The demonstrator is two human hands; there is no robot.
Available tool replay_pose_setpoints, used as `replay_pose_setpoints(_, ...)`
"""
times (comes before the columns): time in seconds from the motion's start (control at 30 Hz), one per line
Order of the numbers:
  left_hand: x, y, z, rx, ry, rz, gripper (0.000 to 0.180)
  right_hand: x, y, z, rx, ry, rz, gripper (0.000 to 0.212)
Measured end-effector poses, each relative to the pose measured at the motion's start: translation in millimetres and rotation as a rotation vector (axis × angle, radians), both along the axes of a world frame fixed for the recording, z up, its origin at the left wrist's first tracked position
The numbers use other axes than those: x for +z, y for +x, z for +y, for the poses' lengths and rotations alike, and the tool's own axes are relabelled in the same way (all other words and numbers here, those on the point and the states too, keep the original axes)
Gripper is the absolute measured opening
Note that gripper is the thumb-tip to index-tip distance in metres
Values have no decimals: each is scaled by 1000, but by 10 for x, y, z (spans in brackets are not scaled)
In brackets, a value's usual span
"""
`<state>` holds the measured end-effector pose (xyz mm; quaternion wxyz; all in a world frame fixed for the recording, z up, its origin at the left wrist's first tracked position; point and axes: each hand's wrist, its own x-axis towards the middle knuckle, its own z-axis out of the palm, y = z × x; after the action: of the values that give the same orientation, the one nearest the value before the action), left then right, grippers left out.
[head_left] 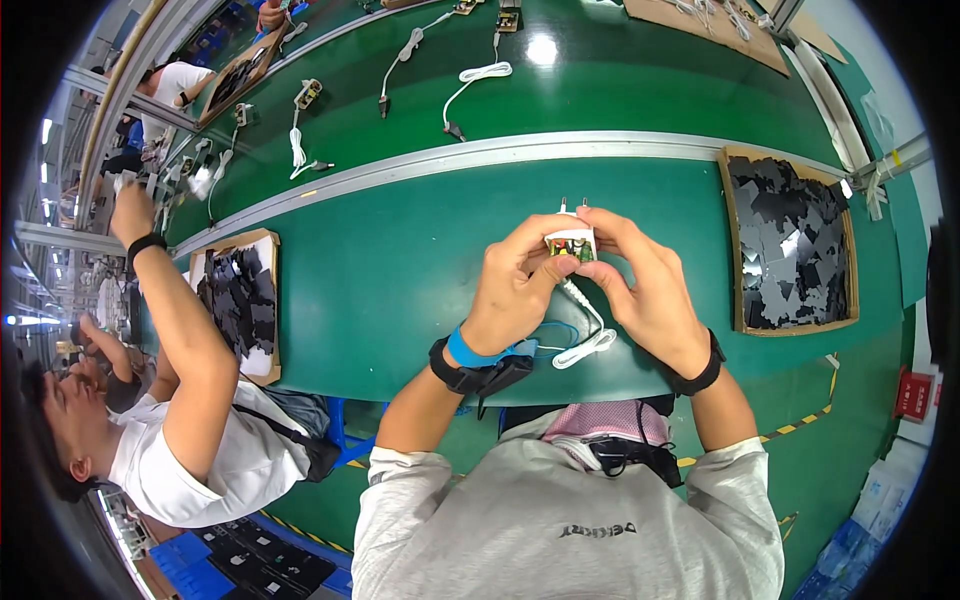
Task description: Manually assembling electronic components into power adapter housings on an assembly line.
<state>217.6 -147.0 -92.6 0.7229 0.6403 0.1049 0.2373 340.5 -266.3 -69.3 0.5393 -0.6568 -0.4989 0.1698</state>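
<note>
Fingers (612, 228) of both hands close in narrowly around a small white charger (572, 234), the left hand (505, 290) on one side, the right hand (655, 290) on the other, both thumbs by its near end. The charger is in front of the chest, over the middle of the table (400, 290); whether it touches the top, I cannot tell. The forearms cross the near edge, and past the fingertips a strip of tabletop reaches to a metal rail (450, 163). A wide stretch of green lies to each side, ending at a box (276, 310) of dark pieces on the left and a tray (735, 260) of similar pieces on the right.

The tabletop is smooth and green. Beyond the rail, a second green surface (600, 95) carries circuit boards (310, 94) with white leads. A co-worker (200, 440) in a white top sits at the left, one arm raised, and yellow-black tape (830, 390) marks the floor at the right.

The charger has two thin pins (563, 204) pointing toward the rail. Its open near face shows green, yellow and red parts, and a white cord (588, 350) runs from it to a looped bundle between the wrists
</note>
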Motion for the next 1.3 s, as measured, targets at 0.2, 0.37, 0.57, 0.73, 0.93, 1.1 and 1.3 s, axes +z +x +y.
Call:
replay_pose_setpoints(0.2,75,32,29,-5,-146,79,36,72,71,-5,-56,83,-467,33)
replay_pose_setpoints(0.37,110,28,-27,4,-128,-16,39,82,67,-30,-76,163,-435,31)
replay_pose_setpoints(0.57,76,29,-41,-11,-177,21,40,97,131,-47,-48,110,-482,30)
replay_pose_setpoints(0.73,52,43,-38,4,-72,22,40,91,134,-75,-32,66,-466,31)
replay_pose_setpoints(0.93,46,38,-37,8,-56,1,41,67,91,-84,-48,42,-286,34)
replay_pose_setpoints(1.1,85,27,-19,-16,-86,78,43,69,116,-80,-26,6,-251,34)
replay_pose_setpoints(1.3,17,46,-22,3,-32,47,44,103,142,-100,5,-20,-442,34)
